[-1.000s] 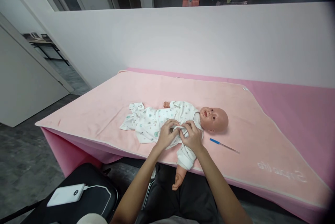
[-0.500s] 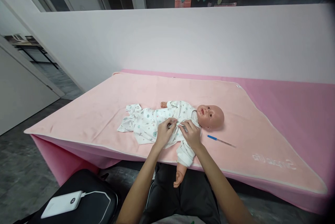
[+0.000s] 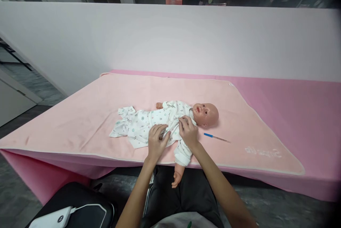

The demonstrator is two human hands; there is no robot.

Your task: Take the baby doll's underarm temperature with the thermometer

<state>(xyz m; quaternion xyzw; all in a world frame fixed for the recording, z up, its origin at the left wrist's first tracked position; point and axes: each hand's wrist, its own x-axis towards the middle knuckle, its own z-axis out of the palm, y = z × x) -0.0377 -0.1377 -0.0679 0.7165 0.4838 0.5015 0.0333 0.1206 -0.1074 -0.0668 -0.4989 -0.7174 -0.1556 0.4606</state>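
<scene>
A baby doll (image 3: pixel 206 115) lies on its back with its head to the right, dressed in a white baby suit (image 3: pixel 142 123) with small prints. At the waist, my left hand (image 3: pixel 157 142) pinches an edge of the suit between thumb and fingers. My right hand (image 3: pixel 188 132) is closed on the suit's front at the chest, a short gap from the left. The fingers partly cover the cloth, and small light spots, perhaps snaps, show at both fingertips. One doll arm (image 3: pixel 178 175) hangs over the table's near edge below my right wrist. The suit's legs lie flat.
A pale pink blanket (image 3: pixel 87 110) lies under the doll on a table with a darker pink cover (image 3: pixel 298 114). A blue-capped stick (image 3: pixel 215 137) lies beside the doll's head. At lower left, a white power bank (image 3: pixel 50 219) with a cable sits on a black bag (image 3: pixel 80 203). A white wall (image 3: pixel 170 39) stands behind.
My hands have drawn apart from where they met on the doll's chest, the left toward its waist. The camera has turned, so everything sits farther left in view.
</scene>
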